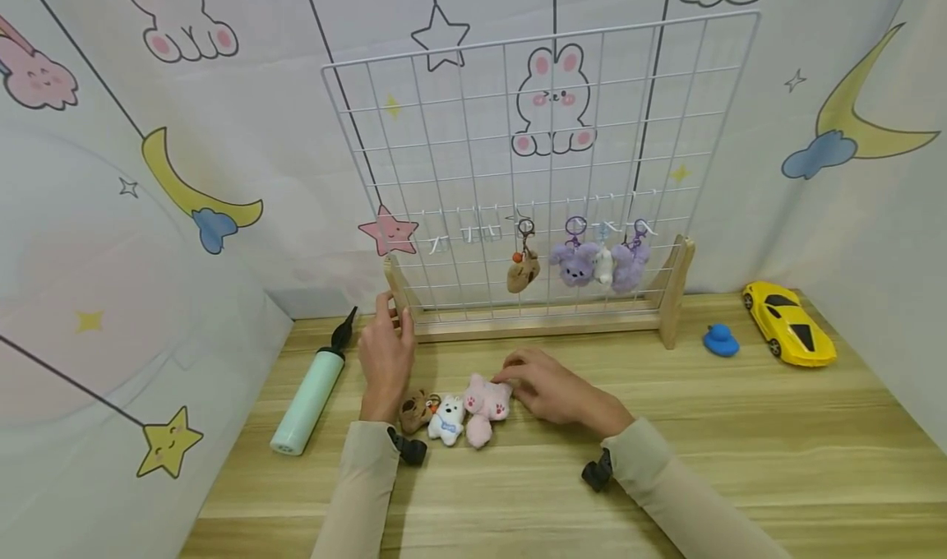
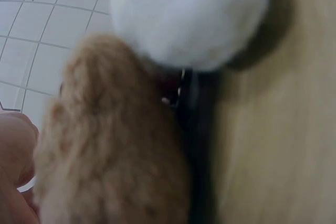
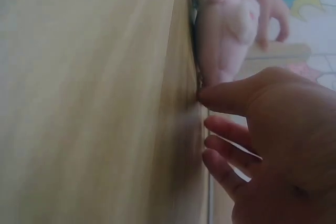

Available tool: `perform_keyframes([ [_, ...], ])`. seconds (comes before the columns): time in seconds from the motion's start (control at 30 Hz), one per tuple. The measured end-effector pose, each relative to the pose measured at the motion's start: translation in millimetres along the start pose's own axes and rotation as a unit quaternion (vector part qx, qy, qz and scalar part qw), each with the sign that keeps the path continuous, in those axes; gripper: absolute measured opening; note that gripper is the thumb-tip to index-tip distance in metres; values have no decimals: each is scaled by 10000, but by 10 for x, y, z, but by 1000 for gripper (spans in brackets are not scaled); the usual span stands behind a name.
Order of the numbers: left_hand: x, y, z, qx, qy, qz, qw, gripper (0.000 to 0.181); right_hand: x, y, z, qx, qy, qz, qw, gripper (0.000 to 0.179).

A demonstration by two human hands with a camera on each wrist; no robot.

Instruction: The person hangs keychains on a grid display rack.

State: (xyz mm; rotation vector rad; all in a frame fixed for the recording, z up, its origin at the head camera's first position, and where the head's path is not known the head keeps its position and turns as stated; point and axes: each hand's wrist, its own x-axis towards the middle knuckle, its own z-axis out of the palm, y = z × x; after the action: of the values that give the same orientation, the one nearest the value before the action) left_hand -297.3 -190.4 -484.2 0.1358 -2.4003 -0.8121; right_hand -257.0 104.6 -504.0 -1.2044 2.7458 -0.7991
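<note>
My right hand (image 1: pixel 551 390) reaches in from the right, its bent fingertips at the upper right edge of a pink plush keychain (image 1: pixel 487 399). In the right wrist view the thumb (image 3: pixel 231 97) meets the end of the pink plush (image 3: pixel 223 40), while the other fingertips lie apart from it. My left hand (image 1: pixel 386 353) is raised beside the left wooden foot of the rack, fingers loosely bent and nothing visible in them. Below it, a brown plush keychain (image 1: pixel 416 412) and a white bear plush keychain (image 1: pixel 447 421) lie side by side with the pink one.
A white wire grid rack (image 1: pixel 543 173) stands behind on a wooden base (image 1: pixel 540 325). A brown plush (image 1: pixel 524 273), purple plushes (image 1: pixel 575 263) and a small white plush hang from its hooks. Around it lie a mint hand pump (image 1: pixel 309 403), a blue hat-shaped toy (image 1: pixel 721 341) and a yellow toy car (image 1: pixel 790 325).
</note>
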Motion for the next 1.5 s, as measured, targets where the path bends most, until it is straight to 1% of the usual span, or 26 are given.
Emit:
perform_keyframes([
  [0.1, -2, -3, 6, -10, -1, 5, 10000, 40, -21, 20, -16, 110, 60, 243, 9996, 20],
  [0.23, 2, -11, 18, -11, 35, 31, 10000, 40, -60, 59, -42, 302, 16, 491, 9983, 11],
  [0.37, 4, -15, 26, 25, 83, 51, 9999, 40, -106, 95, -65, 398, 31, 487, 9980, 4],
  [0.47, 3, -12, 27, 35, 76, 31, 10000, 40, -134, 124, -98, 692, 97, 509, 9963, 4],
  [0.53, 3, -10, 25, 27, 74, 30, 10000, 40, -141, 129, -147, 963, 184, 618, 9933, 5],
  [0.6, 4, -6, 24, 10, 77, 37, 10000, 40, -141, 120, -216, 1225, 351, 746, 9890, 5],
  [0.73, 8, -2, 22, -9, 85, 70, 9999, 39, -145, 75, -385, 1504, 786, 945, 9810, 4],
  [0.93, 10, -11, 23, 3, 73, 41, 10000, 40, -157, 29, -575, 1713, 1338, 797, 9728, 5],
  [1.07, 7, -12, 25, 22, 82, 14, 10000, 40, -169, -35, -689, 1953, 1666, 881, 9625, 8],
  [1.13, 5, -14, 24, 9, 93, 27, 10000, 40, -171, -68, -742, 2043, 1842, 848, 9577, 11],
  [1.3, 1, -15, 16, 0, 80, 49, 10000, 39, -167, -136, -848, 2117, 2145, 737, 9507, 13],
  [1.5, -5, -4, 10, 13, 58, 42, 10000, 38, -146, -200, -914, 2351, 2344, 761, 9402, 13],
])
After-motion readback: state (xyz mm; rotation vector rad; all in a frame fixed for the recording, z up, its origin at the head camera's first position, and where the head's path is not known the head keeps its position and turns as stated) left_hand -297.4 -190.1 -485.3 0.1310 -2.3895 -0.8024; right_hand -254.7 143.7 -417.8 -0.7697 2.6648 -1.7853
